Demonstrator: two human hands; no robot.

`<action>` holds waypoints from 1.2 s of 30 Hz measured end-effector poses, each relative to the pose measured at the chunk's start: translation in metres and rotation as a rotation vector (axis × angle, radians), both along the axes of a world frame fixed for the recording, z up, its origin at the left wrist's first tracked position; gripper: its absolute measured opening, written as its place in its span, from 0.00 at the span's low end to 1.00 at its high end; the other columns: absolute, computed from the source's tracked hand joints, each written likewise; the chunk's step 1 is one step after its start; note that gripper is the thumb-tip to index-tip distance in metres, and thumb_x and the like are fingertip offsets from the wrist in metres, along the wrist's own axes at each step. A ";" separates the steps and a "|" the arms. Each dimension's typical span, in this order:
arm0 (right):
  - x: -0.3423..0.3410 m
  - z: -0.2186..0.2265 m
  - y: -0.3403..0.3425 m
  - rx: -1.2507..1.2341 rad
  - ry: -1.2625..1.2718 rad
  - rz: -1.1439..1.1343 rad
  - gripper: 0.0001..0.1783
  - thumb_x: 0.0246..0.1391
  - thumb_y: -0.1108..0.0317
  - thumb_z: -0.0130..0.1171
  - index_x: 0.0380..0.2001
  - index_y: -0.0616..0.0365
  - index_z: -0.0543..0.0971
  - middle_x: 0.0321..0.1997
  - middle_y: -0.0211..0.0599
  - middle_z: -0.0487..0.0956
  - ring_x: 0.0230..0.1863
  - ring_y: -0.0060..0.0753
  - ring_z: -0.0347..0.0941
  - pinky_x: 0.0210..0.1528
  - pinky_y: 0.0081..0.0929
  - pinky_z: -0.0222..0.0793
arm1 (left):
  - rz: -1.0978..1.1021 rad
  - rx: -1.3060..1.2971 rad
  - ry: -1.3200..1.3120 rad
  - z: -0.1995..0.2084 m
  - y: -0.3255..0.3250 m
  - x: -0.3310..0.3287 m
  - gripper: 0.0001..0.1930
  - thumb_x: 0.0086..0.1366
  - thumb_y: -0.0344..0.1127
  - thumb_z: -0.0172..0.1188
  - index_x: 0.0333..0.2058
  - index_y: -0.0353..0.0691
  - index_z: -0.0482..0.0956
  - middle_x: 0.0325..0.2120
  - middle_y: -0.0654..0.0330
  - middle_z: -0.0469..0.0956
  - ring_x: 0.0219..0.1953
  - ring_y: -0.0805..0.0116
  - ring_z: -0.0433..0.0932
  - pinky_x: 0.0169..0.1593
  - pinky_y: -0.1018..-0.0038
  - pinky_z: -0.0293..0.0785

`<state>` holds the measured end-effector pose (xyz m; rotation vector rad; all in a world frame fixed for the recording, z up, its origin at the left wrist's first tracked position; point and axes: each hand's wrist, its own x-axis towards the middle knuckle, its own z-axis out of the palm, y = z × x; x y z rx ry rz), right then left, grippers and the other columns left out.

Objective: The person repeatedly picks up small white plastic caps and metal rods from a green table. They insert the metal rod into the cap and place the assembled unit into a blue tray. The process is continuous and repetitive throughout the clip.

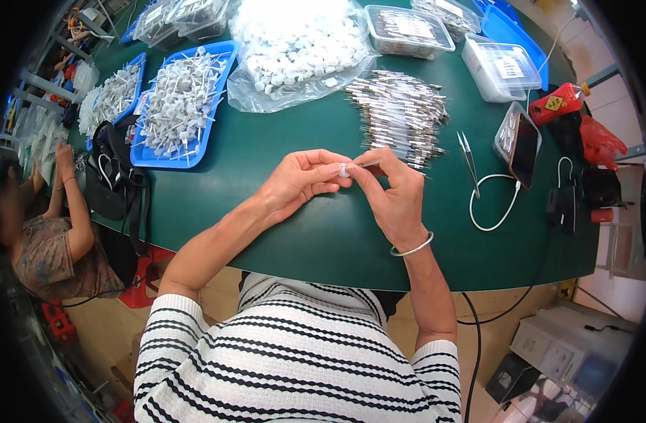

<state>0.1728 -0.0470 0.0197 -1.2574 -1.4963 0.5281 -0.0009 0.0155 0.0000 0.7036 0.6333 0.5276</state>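
Over the near middle of the green table point(302, 247), my left hand point(298, 182) pinches a small white plastic cap point(343, 170) between thumb and fingertips. My right hand point(397, 197) grips a thin metal rod point(369, 164) whose inner end meets the cap; my fingers hide part of both. Just beyond the right hand lies a pile of slim metal rods point(400, 116). Farther back, an open clear plastic bag point(249, 99) spills over with white caps point(295, 60). Left of it, a blue tray point(135, 156) is heaped with white-headed pieces on thin stems point(178, 102).
Tweezers point(468, 158) lie right of the rods, near a white cable point(472, 211) and a phone point(524, 151) on a clear box. Plastic boxes point(410, 32) line the back. A black bag point(115, 180) sits at left, where another person point(55, 236) works. A red bottle point(557, 103) stands right.
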 end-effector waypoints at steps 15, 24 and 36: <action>0.001 0.004 0.001 -0.156 0.305 0.124 0.06 0.50 0.75 0.63 0.33 0.62 0.78 0.28 0.32 0.78 0.29 0.17 0.74 0.29 0.16 0.70 | 0.079 0.177 -0.009 0.009 0.000 -0.003 0.11 0.62 0.28 0.59 0.43 0.33 0.77 0.37 0.59 0.79 0.39 0.74 0.78 0.43 0.81 0.76; 0.015 0.028 -0.007 -0.232 -0.245 0.106 0.08 0.51 0.69 0.61 0.35 0.59 0.77 0.22 0.39 0.76 0.21 0.35 0.73 0.24 0.28 0.67 | 0.166 0.398 0.033 0.012 -0.007 0.000 0.15 0.60 0.26 0.61 0.46 0.32 0.76 0.38 0.57 0.80 0.39 0.75 0.78 0.45 0.79 0.74; 0.008 0.019 -0.005 -0.220 -0.100 0.112 0.04 0.54 0.70 0.57 0.29 0.59 0.77 0.15 0.33 0.72 0.17 0.31 0.70 0.21 0.28 0.63 | 0.141 0.360 0.045 0.011 -0.005 0.000 0.13 0.61 0.27 0.59 0.45 0.32 0.77 0.35 0.58 0.80 0.37 0.75 0.77 0.44 0.78 0.74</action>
